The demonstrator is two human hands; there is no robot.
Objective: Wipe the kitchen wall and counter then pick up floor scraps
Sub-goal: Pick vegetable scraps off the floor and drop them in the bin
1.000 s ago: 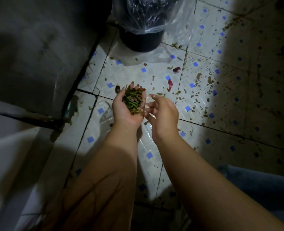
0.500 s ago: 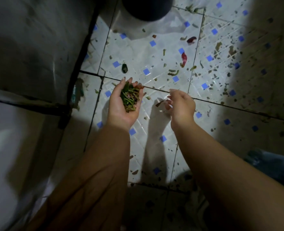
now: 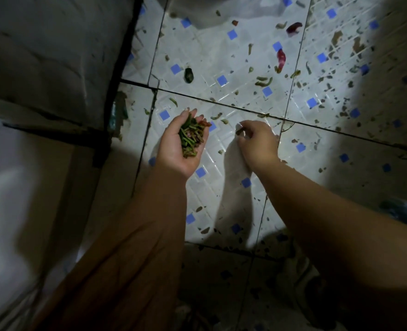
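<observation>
Head camera, looking down at a dim white tiled floor (image 3: 224,163) with small blue squares, lit in a patch. The left hand (image 3: 181,144) is palm up, fingers cupped round a heap of green and reddish vegetable scraps (image 3: 192,137). The right hand (image 3: 257,142) has dropped from beside the left, where it was a second ago, down to the floor, and its grip now pinches a small brownish scrap (image 3: 239,132) between thumb and fingertips. That suggests gathering is well under way, one piece at a time, with much left to do.

More scraps lie farther off: a red chilli piece (image 3: 281,59), a dark red bit (image 3: 294,27), curled green stalks (image 3: 264,81), a dark green lump (image 3: 188,74) and many specks to the right. The black bin seen earlier has slipped out of view above. A dark cabinet wall (image 3: 54,56) stands on the left; nothing blocks the nearest scraps, though shadow hides those at the edges.
</observation>
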